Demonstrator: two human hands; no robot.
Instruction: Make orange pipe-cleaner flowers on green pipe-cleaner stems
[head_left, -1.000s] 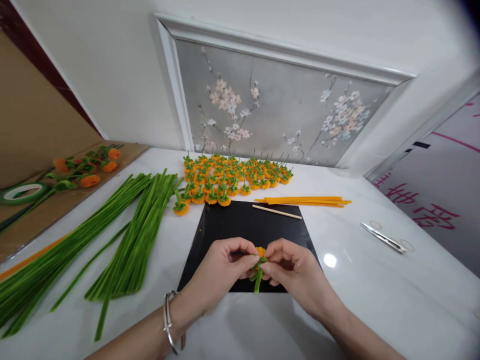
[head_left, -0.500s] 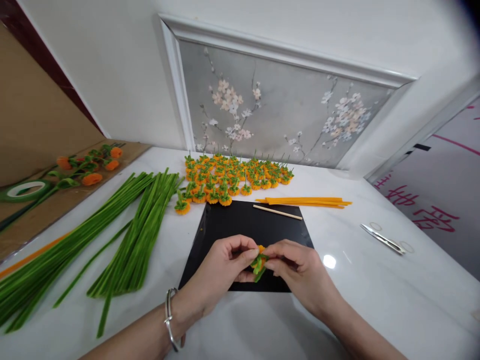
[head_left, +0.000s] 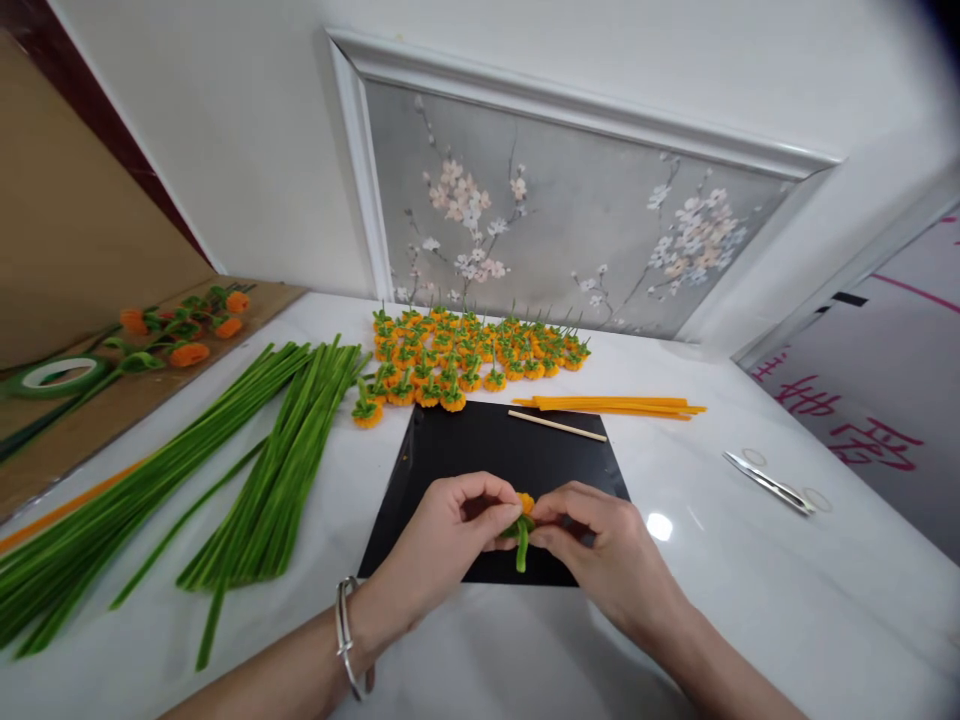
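Note:
Over the front part of a black mat [head_left: 457, 450], both hands pinch one small pipe-cleaner flower [head_left: 526, 503] with an orange head and green leaves. My left hand [head_left: 457, 525] is closed on its left side, thumb and forefinger together. From the right, my right hand [head_left: 600, 535] grips it between thumb and fingertips. A green stem end [head_left: 522, 552] hangs down toward me between the two hands. Fingertips cover much of the flower. A thin wooden stick [head_left: 557, 426] lies on the mat behind the hands.
Many finished orange flowers [head_left: 472, 350] stand at the back. Green pipe cleaners [head_left: 285, 480] spread at left; orange ones [head_left: 611, 405] lie behind the mat. Scissors-like metal snips [head_left: 769, 483] rest at right. Green tape [head_left: 60, 376] and a flower spray [head_left: 184, 325] sit on cardboard, far left.
The flower has turned in the fingers: its orange head now shows at the top and the green end points down toward me. Both hands stay in nearly the same place.

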